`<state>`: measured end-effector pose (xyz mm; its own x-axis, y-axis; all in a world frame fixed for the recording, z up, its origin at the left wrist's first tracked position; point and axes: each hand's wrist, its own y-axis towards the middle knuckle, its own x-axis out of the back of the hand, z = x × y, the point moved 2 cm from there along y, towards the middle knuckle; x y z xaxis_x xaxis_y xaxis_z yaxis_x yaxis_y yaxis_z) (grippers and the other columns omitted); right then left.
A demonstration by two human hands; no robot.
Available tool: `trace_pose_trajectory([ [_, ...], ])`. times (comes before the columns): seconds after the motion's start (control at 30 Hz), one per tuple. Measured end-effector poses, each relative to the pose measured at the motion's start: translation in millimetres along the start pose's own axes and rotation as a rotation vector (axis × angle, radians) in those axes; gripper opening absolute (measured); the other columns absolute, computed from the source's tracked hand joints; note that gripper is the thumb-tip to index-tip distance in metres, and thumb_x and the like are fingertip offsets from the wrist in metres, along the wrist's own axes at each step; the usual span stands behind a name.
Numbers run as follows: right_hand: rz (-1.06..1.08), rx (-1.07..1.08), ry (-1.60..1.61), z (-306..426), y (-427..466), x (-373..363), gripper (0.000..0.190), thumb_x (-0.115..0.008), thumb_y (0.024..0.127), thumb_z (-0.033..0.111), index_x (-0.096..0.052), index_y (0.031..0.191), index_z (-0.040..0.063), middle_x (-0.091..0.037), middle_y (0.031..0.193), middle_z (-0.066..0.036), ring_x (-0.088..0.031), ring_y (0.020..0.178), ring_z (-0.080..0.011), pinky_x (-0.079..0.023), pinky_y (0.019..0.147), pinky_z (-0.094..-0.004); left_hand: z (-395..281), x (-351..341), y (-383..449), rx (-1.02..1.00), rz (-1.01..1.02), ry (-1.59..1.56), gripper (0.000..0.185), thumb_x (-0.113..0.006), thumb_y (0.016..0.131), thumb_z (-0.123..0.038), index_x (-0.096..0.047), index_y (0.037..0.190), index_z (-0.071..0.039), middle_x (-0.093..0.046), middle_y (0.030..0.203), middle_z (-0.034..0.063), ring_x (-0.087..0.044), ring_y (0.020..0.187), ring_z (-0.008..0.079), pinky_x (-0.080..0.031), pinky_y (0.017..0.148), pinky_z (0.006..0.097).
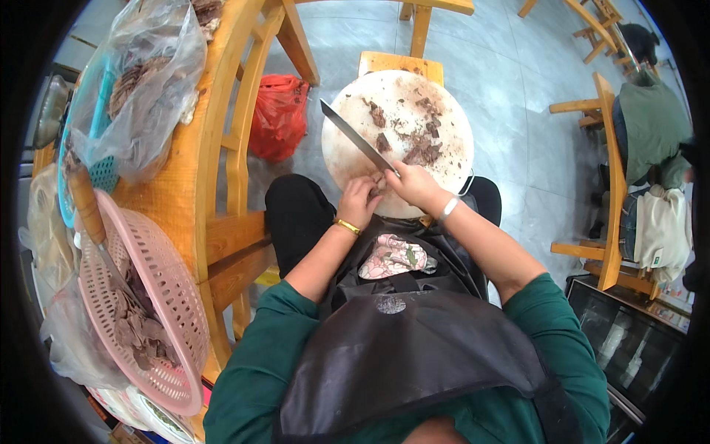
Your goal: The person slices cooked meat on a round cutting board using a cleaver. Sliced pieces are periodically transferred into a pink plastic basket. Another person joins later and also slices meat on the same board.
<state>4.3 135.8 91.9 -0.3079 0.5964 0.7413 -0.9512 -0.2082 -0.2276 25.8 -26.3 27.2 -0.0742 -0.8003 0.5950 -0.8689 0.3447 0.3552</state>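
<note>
A round white cutting board (344,127) rests before me on a small wooden stool (377,60), with dark scraps and crumbs of meat (424,150) over it. My right hand (410,183) grips a long knife (355,135), its blade slanting up and left across the board. At the board's near edge my left hand (358,197) has its fingers curled on a small piece of meat (378,183), close to the knife's handle end. Sliced dark meat (138,327) lies in a pink plastic colander (186,311) at the left, along with a wooden-handled utensil (91,205).
Left of me, a wooden table (177,166) holds a clear plastic bag (150,111) and a turquoise basket (66,183). A red plastic bag (280,116) sits on the floor beyond my left knee. Wooden chairs (610,194) stand at the right, near a person in green (649,127).
</note>
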Motion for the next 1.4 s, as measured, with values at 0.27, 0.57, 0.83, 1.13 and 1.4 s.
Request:
trace_pose_trajectory([
  [0.27,0.158,-0.051,-0.091,2.2,-96.3,26.6,0.026,-0.047,0.088,0.026,-0.051,0.083,0.001,-0.059,0.067,-0.024,-0.058,0.068,-0.0415,-0.047,0.064,-0.0480,5.2,4.3,-9.8,0.111,-0.053,0.036,0.024,-0.072,0.069,-0.009,-0.058,0.088,-0.003,-0.058,0.094,0.0115,-0.057,0.087,0.0304,-0.048,0.075,0.0357],
  [0.57,0.131,-0.086,-0.005,-7.7,-72.0,-10.4,0.026,-0.047,0.087,0.025,-0.053,0.084,0.000,-0.059,0.068,-0.026,-0.059,0.069,-0.0429,-0.046,0.066,-0.0505,4.9,3.0,-9.6,0.111,0.000,-0.019,0.016,-0.071,0.068,-0.008,-0.062,0.081,-0.004,-0.060,0.090,0.0104,-0.058,0.085,0.0286,-0.049,0.073,0.0348],
  [0.83,0.022,-0.174,0.111,8.0,15.4,-18.8,0.028,-0.048,0.087,0.030,-0.056,0.088,0.003,-0.060,0.071,-0.026,-0.059,0.072,-0.0434,-0.047,0.068,-0.0503,-4.1,8.7,-1.4,-0.089,0.099,0.000,0.018,-0.068,0.069,-0.006,-0.060,0.086,-0.004,-0.059,0.090,0.0111,-0.057,0.087,0.0287,-0.047,0.076,0.0360],
  [1.13,-0.128,-0.334,0.908,-21.7,-51.5,33.0,0.034,-0.040,0.096,0.036,-0.049,0.094,0.004,-0.048,0.052,-0.003,-0.045,0.036,-0.0123,-0.035,0.036,-0.0246,18.5,-12.9,73.5,0.276,0.010,0.085,0.031,-0.068,0.074,-0.023,-0.057,0.095,-0.003,-0.057,0.097,0.0130,-0.056,0.090,0.0305,-0.044,0.081,0.0378],
  [1.4,0.103,-0.480,1.699,-27.5,-79.0,41.4,0.068,-0.020,0.090,0.063,-0.051,0.101,0.004,-0.039,0.058,-0.004,-0.036,0.041,-0.0148,-0.033,0.048,-0.0293,42.4,-22.4,83.6,0.526,0.101,-0.013,0.032,-0.069,0.067,-0.017,-0.057,0.093,-0.003,-0.062,0.085,0.0100,-0.060,0.078,0.0217,-0.049,0.074,0.0326],
])
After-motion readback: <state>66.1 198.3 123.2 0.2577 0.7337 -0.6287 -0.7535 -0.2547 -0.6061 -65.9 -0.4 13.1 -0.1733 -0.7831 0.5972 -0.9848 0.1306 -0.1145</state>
